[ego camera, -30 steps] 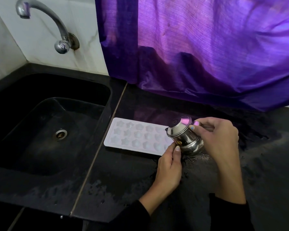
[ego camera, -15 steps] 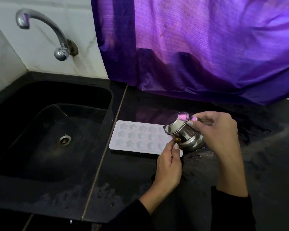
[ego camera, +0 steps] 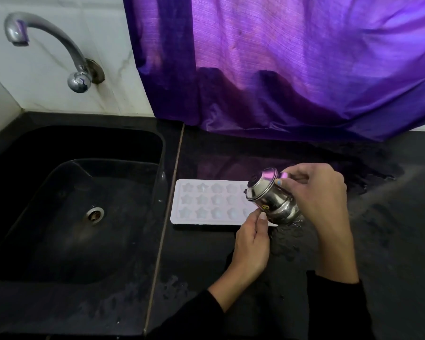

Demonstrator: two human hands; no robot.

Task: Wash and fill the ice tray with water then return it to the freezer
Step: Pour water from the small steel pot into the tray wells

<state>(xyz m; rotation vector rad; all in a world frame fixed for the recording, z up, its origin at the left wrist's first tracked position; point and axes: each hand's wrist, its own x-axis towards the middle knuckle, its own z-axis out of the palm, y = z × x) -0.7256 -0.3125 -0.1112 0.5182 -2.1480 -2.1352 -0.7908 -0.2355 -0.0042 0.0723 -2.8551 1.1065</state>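
White plastic, the ice tray (ego camera: 206,202) lies flat on the black stone counter (ego camera: 390,241), just to the right of the seam that divides the counter from the sink (ego camera: 84,217), with its long side running away from the sink. Its pockets are star-shaped and set in three rows; whether they hold water cannot be told at this size. Over the end of the tray farthest from the sink, the right hand (ego camera: 314,192) grips a small steel pot (ego camera: 271,196), fingers curled round its body and a painted nail showing near its rim. The pot is tipped on its side, its mouth turned toward the sink and hanging above the tray's pockets. The left hand (ego camera: 253,241) comes up from the near side of the tray, its fingers curled, with the fingertips touching the tray's near edge right under the pot; whether it pinches that edge or only steadies it is not clear. Wet patches glisten on the counter beside that end of the tray. Beyond the sink, a chrome tap (ego camera: 47,40) curves out from the white tiled wall (ego camera: 47,94), and a purple curtain (ego camera: 292,69) hangs behind the tray down to the counter.
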